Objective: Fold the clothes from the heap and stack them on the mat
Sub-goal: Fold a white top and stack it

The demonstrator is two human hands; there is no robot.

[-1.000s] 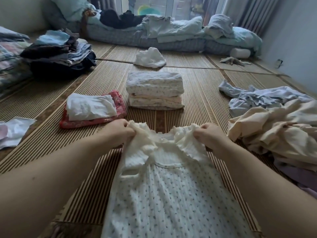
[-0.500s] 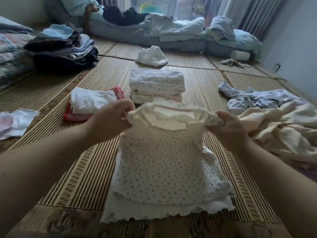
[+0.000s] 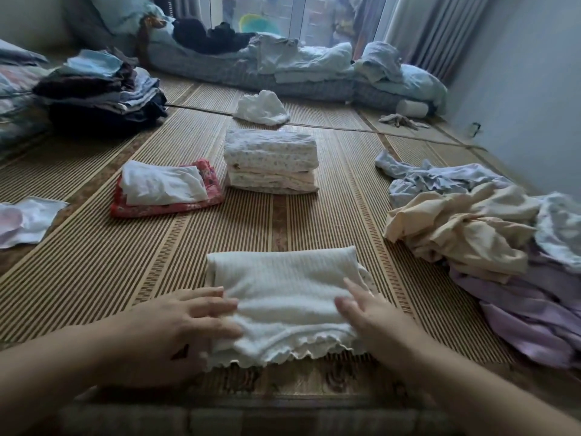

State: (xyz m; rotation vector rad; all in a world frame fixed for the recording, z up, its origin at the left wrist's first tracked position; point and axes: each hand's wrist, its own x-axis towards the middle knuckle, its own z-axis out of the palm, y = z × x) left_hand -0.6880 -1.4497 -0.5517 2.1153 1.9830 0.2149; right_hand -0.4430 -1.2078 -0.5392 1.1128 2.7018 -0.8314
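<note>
Cream frilled garment lies folded into a rectangle on the woven mat, between the two hands. The left hand rests flat on its left edge with fingers straight. The right hand lies flat on its right edge, gripping nothing. Beyond the hands stands the folded stack, and the heap lies right of the right hand.

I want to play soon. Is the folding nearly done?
Not yet. A tall stack and a red stack sit folded on the mat. The left hand and right hand press a folded white dress, not yet stacked. The heap is left to fold.
</note>
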